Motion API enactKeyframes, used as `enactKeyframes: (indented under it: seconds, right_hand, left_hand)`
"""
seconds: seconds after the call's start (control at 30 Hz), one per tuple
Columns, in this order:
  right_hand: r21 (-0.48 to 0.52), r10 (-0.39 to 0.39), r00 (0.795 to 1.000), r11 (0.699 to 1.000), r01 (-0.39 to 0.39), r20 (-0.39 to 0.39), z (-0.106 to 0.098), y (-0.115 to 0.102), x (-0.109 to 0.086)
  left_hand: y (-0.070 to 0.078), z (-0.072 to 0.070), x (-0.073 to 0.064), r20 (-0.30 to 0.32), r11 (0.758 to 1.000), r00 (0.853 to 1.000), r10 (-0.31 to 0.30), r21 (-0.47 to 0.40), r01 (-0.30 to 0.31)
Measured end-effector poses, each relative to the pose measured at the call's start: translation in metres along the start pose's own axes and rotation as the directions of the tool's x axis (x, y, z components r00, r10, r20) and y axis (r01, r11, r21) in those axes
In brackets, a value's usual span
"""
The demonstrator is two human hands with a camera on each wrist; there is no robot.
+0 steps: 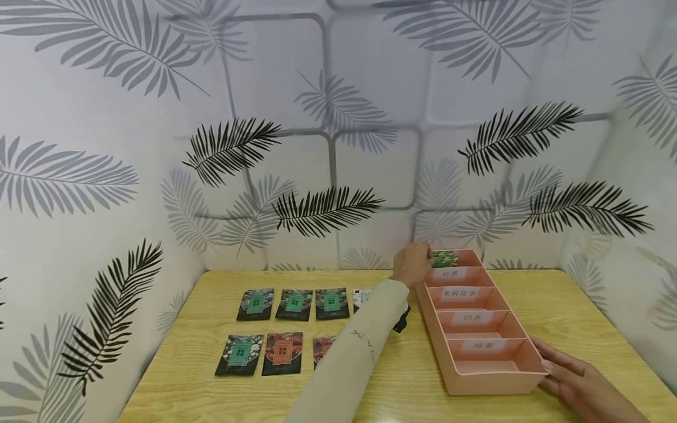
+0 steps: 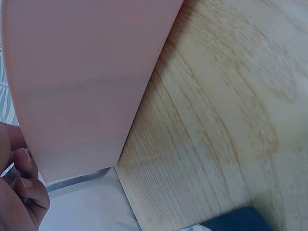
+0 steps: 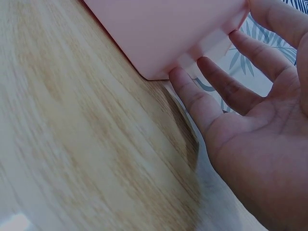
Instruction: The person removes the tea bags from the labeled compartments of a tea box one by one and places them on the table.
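A long pink divided box (image 1: pixel 494 385) stands on the table, with white paper labels along its compartments. My left hand (image 1: pixel 411 265) is at its far left corner, fingers curled, with the knuckles at the rim. Beside those fingertips a green-patterned tea packet (image 1: pixel 445 258) shows in the farthest compartment; the hand appears to pinch its left edge. In the left wrist view the curled fingers (image 2: pixel 31 190) are right at the box's outer wall. My right hand (image 1: pixel 579 379) touches the near right corner, and in the right wrist view its long straight fingers (image 3: pixel 231 89) rest against the wall.
Left of the box, tea packets lie in two rows: green-labelled ones (image 1: pixel 255 304) at the back, and another green one (image 1: pixel 240 355) beside red ones (image 1: pixel 282 353) in front. My left sleeve (image 1: pixel 349 358) partly covers both rows. A leaf-patterned wall covering (image 1: pixel 370 176) stands behind the table.
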State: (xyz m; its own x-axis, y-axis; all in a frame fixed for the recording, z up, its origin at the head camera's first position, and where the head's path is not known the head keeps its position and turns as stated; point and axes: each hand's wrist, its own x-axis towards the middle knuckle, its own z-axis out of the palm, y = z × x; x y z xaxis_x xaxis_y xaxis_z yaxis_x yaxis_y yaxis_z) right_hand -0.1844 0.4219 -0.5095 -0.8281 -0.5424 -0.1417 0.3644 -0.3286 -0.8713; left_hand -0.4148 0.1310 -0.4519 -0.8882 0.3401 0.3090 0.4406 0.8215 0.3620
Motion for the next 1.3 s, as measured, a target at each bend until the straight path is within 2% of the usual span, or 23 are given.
enactKeyframes:
  seconds: [0.13,0.27,0.53,0.77,1.0,1.2,1.3]
  right_hand:
    - [-0.004,0.022,1.0,1.0,-0.022,-0.001,0.002,0.0,0.002]
    - [-0.015,0.034,0.999,0.999,-0.035,-0.04,0.005,-0.001,0.002]
    - [-0.078,0.052,0.989,0.995,-0.064,-0.141,0.006,-0.001,0.001]
    - [-0.036,0.063,0.995,0.997,-0.066,-0.079,0.005,-0.001,0.001]
    - [-0.054,0.073,0.99,0.995,-0.08,-0.118,0.005,0.0,0.002]
    - [-0.027,0.046,0.998,0.999,-0.047,-0.044,0.004,0.0,0.004]
    - [-0.04,0.067,0.995,0.997,-0.071,-0.077,0.005,0.0,0.005]
  left_hand:
    - [-0.002,-0.003,-0.003,-0.006,0.999,1.0,0.011,-0.032,-0.011]
    - [-0.005,-0.005,-0.005,-0.021,0.999,0.999,0.025,-0.048,-0.026]
    - [-0.006,-0.016,-0.01,-0.103,0.994,0.993,0.06,-0.086,-0.069]
    - [-0.005,-0.028,-0.013,-0.116,0.993,0.99,0.078,-0.079,-0.088]
    - [-0.009,-0.044,-0.018,-0.168,0.985,0.976,0.136,-0.078,-0.151]
    - [-0.017,-0.059,-0.025,-0.181,0.977,0.969,0.17,-0.096,-0.19]
    - [-0.019,-0.066,-0.03,-0.195,0.975,0.963,0.187,-0.085,-0.206]
